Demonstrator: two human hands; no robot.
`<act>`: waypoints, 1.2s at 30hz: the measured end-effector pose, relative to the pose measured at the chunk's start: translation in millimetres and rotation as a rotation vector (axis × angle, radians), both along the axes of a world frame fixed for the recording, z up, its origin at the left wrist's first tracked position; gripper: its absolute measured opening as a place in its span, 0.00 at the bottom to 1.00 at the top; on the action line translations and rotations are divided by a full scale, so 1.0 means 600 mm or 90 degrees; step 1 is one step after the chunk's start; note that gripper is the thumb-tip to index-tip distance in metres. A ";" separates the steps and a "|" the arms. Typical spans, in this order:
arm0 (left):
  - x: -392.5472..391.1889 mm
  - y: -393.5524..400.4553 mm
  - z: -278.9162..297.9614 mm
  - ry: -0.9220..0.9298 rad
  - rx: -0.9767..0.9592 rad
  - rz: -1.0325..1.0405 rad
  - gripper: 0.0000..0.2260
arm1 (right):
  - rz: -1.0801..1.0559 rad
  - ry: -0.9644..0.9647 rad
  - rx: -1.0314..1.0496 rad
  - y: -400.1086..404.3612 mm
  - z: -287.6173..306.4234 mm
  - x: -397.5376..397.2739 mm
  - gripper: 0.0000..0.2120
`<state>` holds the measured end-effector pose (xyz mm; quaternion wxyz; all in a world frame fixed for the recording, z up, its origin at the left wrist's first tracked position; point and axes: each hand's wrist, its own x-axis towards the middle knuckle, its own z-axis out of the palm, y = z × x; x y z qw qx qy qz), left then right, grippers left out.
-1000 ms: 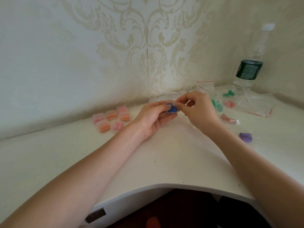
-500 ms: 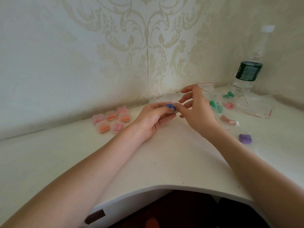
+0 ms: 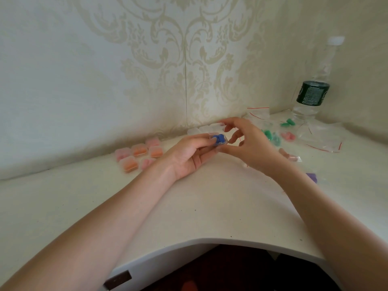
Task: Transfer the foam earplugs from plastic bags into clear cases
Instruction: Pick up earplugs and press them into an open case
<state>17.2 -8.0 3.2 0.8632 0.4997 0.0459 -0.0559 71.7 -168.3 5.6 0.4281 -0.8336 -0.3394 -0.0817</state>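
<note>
Left hand (image 3: 190,153): thumb and fingers pinch 1 clear case (image 3: 218,140) holding blue earplugs (image 3: 218,139), held above the white desk (image 3: 210,202). Right hand (image 3: 249,144): 0.5 s ago its fingertips met the case; now it has drawn slightly back, fingers loosely curled, holding nothing. Left by the wall: 6 filled cases (image 3: 138,154), orange and pink, unmoved. Right: plastic bags (image 3: 321,139) with green earplugs (image 3: 270,135), 1 water bottle (image 3: 312,89).

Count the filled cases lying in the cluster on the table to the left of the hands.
6: pink at the back, orange and orange in the middle, pink far left, orange and pink in front. The left hand may hide others.
</note>
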 end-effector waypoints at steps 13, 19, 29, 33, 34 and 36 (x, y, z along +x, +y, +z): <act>-0.004 -0.014 -0.016 -0.381 0.552 0.310 0.08 | -0.022 -0.031 0.019 0.002 0.007 -0.009 0.06; -0.001 -0.013 -0.020 -0.433 0.660 0.320 0.09 | -0.051 -0.068 -0.005 0.006 0.006 -0.009 0.05; 0.003 -0.012 -0.026 -0.426 0.664 0.311 0.08 | -0.005 0.038 0.066 0.008 0.001 -0.014 0.06; -0.001 -0.009 -0.024 -0.457 0.743 0.286 0.08 | 0.036 0.145 0.161 0.012 0.006 -0.019 0.10; -0.003 -0.006 -0.021 -0.471 0.768 0.293 0.07 | 0.039 0.151 0.158 0.014 0.006 -0.018 0.08; -0.004 0.007 -0.010 -0.499 0.888 0.359 0.07 | 0.002 0.130 0.153 0.015 0.003 -0.011 0.04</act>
